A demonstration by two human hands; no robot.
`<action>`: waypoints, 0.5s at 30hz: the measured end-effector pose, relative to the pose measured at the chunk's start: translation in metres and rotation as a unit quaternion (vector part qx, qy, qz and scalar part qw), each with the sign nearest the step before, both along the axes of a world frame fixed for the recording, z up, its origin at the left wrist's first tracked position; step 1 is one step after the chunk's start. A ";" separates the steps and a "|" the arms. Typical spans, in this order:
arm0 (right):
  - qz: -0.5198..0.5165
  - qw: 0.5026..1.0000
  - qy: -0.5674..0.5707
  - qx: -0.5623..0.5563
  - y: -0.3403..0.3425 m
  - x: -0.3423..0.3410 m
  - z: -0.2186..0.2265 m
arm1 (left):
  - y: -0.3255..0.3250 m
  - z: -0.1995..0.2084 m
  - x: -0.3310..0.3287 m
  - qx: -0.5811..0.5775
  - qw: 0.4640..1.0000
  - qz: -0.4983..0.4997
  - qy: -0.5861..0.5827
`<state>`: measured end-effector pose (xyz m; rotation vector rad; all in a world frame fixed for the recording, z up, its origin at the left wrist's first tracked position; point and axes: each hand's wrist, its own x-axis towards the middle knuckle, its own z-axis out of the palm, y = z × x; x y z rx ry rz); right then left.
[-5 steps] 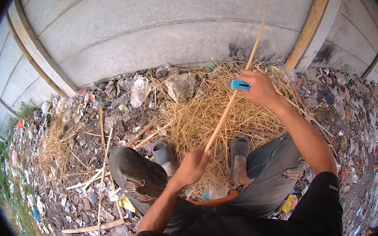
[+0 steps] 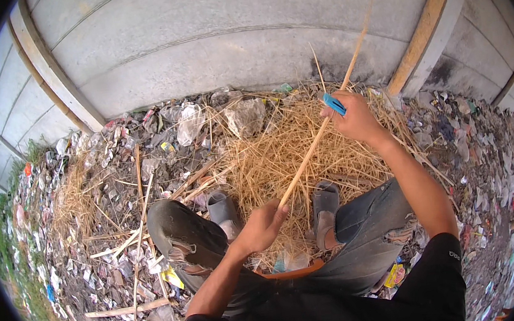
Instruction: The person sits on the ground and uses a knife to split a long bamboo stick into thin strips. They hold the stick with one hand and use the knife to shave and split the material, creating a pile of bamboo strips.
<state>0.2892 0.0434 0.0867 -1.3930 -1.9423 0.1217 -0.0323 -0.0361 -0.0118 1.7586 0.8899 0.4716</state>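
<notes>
My left hand [image 2: 261, 227] is closed around the near end of a long, pale strip of bamboo or wood [image 2: 305, 164]. The strip slants away from me to the right, its far tip in front of the wall. Farther up it, my right hand [image 2: 357, 118] grips a blue box cutter [image 2: 334, 104] that lies across the strip; the blade itself is hard to make out. A thin sliver [image 2: 317, 67] stands up beside the cutter, apart from the strip's far part. Below both hands spreads a heap of straw-coloured shavings [image 2: 269, 159].
A grey concrete panel wall [image 2: 228, 58] with posts rises ahead. Litter-strewn ground [image 2: 107, 206] surrounds my grey slippers [image 2: 222, 206]. Several loose sticks lie at left, among them a thick one [image 2: 129, 309]. Under me shows an orange seat edge [image 2: 292, 273].
My right hand has shifted slightly right and the cutter has tilted more upright. A thin sliver now sticks up by it. The strip's far end has swung a little right; my left hand stays put.
</notes>
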 end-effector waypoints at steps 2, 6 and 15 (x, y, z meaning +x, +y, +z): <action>-0.066 0.995 0.002 -0.072 0.001 0.007 0.002 | 0.001 -0.002 0.000 -0.002 1.000 -0.009 0.004; -0.070 0.982 0.126 -0.118 0.003 0.031 -0.009 | 0.002 0.000 0.003 -0.010 0.999 -0.031 0.009; 0.018 0.877 0.431 -0.211 -0.006 0.037 -0.004 | -0.001 0.003 0.001 -0.073 0.994 -0.072 -0.042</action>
